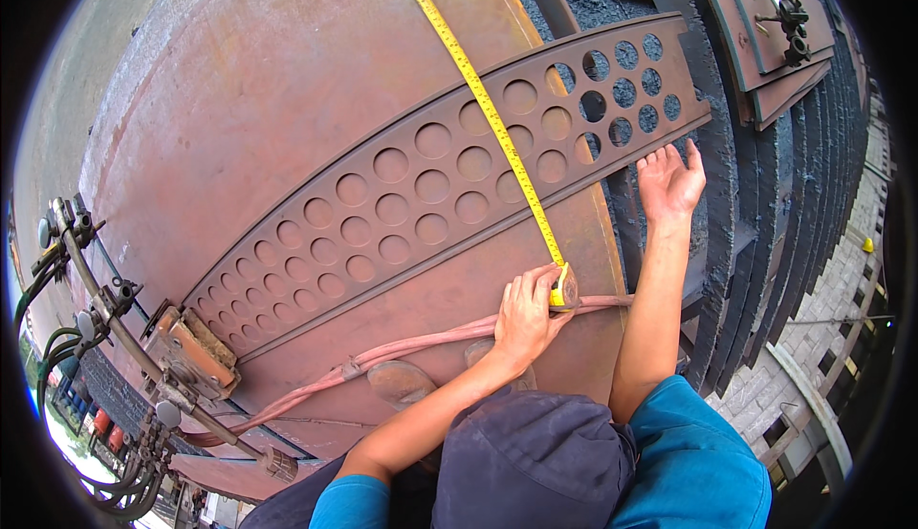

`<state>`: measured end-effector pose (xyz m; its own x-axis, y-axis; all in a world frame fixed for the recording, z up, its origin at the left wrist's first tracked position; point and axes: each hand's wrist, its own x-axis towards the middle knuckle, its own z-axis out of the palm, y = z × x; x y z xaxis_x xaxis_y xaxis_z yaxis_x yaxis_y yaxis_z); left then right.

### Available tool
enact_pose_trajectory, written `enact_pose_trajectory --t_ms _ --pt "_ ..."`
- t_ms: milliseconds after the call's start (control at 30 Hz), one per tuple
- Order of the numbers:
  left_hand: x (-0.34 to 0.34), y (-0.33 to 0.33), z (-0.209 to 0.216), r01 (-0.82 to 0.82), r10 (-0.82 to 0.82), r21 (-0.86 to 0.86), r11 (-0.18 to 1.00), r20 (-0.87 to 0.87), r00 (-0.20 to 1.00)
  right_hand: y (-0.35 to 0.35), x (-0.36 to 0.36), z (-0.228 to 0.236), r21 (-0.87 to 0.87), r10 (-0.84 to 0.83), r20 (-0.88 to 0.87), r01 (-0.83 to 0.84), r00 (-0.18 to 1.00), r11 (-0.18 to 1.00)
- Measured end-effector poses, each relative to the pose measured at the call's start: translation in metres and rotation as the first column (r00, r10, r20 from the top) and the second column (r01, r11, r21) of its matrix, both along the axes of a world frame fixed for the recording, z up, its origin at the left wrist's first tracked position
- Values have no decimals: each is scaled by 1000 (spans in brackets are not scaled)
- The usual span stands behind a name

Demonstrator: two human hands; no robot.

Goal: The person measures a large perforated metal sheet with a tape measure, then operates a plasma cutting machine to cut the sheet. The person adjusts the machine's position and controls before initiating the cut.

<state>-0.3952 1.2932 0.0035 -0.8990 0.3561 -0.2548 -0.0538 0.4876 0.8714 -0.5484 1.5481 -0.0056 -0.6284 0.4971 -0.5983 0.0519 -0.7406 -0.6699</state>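
Observation:
My left hand (525,315) is closed around a yellow tape measure (565,290) resting on the large rust-brown steel plate (277,61). Its yellow blade (475,85) runs out across the plate toward the far edge, passing over a long perforated metal rail (430,185). That rail has rows of round holes and lies diagonally on the plate, its right end reaching past the plate's edge. By the near edge of that end, my right hand (667,181) is held palm up with fingers spread; its fingertips are at the rail's edge, and contact cannot be made out.
A cutting torch carriage (196,352) with rods and hoses stands at the rail's left end. Reddish hoses (421,341) cross the plate close to my left forearm. Right of the plate are dark upright slats (755,223) with gaps. Stacked plates (765,42) hold a clamp-like fitting (794,27).

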Motion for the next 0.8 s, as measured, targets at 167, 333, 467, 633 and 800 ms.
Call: enact_pose_trajectory --t_ms 167,333,467,633,800 --pt "0 0 0 3 -3 0 1000 5 1000 18 9 -19 62 -231 216 223 949 973" --pt "0 0 0 -3 3 -2 1000 -1 1000 16 2 -13 250 -442 405 368 801 896" --pt "0 -1 0 -11 11 0 1000 -12 1000 4 -4 5 56 119 -113 -114 986 992" --pt "0 0 0 -9 9 3 1000 -18 1000 25 9 -12 50 -110 127 104 986 993" --pt "0 0 -1 -8 8 3 1000 -4 1000 21 3 -18 163 -375 343 338 861 927"
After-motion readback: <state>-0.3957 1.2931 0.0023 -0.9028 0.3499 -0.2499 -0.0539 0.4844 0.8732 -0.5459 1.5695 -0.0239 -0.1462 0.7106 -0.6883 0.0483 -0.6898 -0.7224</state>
